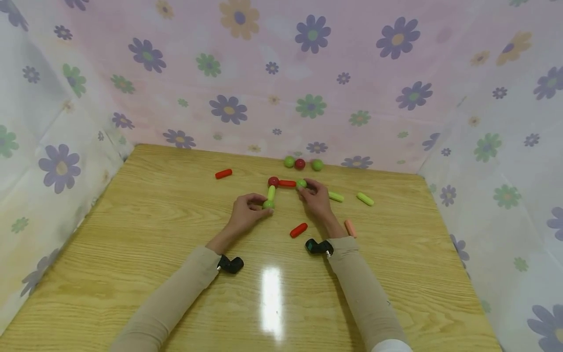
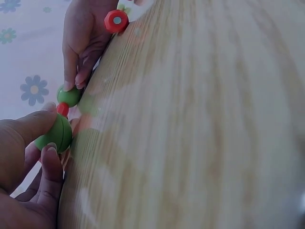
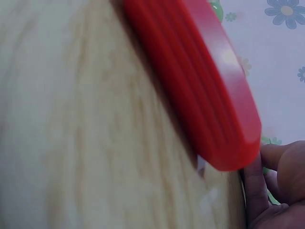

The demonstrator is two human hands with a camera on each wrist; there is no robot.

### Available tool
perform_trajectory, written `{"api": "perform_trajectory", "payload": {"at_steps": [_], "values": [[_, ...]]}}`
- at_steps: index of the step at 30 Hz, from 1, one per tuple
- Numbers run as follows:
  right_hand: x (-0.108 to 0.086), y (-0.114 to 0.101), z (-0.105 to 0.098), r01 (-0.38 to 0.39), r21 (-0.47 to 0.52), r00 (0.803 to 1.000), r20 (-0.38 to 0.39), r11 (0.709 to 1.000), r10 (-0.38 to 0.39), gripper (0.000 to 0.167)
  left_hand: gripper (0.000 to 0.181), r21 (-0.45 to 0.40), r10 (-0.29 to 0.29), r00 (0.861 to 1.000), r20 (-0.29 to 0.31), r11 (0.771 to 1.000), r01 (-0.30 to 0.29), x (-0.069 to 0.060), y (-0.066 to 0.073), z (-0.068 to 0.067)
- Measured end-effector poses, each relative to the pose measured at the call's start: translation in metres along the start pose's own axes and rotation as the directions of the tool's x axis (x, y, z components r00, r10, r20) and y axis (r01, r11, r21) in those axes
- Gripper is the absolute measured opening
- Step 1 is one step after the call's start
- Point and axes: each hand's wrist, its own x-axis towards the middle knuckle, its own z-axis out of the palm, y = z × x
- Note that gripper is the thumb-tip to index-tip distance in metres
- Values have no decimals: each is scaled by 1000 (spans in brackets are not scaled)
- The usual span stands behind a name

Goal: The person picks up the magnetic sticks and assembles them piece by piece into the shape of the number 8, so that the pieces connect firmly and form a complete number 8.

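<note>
My left hand pinches a green ball between thumb and fingers. From that ball a yellow-green rod runs up to a dark red ball. A red rod joins the dark red ball to a second green ball, so the pieces form a corner. My right hand holds this second ball with its fingertips. In the left wrist view both green balls, the nearer one and the farther one, sit low at the wooden surface.
Two green balls and a dark red ball line the table's back edge. Loose red rods, yellow-green rods and an orange-pink rod lie around. One red rod looms large in the right wrist view.
</note>
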Motion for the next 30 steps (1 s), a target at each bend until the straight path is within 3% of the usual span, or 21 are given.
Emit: {"api": "perform_trajectory", "payload": {"at_steps": [7,14,19,26,30], "values": [[-1,-3,-1,1,-3,1000,-14,1000,-1,45,33,1,14,1000,-8,1000,-14,2,-2,3],[-5,-1,-1,-3,30,1000,-1,1000,3,47,32,8,-45,999,1,999,45,0,0,1],[-10,-1,1,-21,65,999,-35,998,24,47,30,-11,-71,997,17,997,71,-1,-1,-1],[-22,-3,-6,-65,52,995,-74,997,69,42,29,-19,-50,999,17,999,51,-1,-2,-2],[-30,-3,-12,-95,9,995,-32,995,95,40,28,-20,-45,999,16,999,46,-1,0,-1]]}}
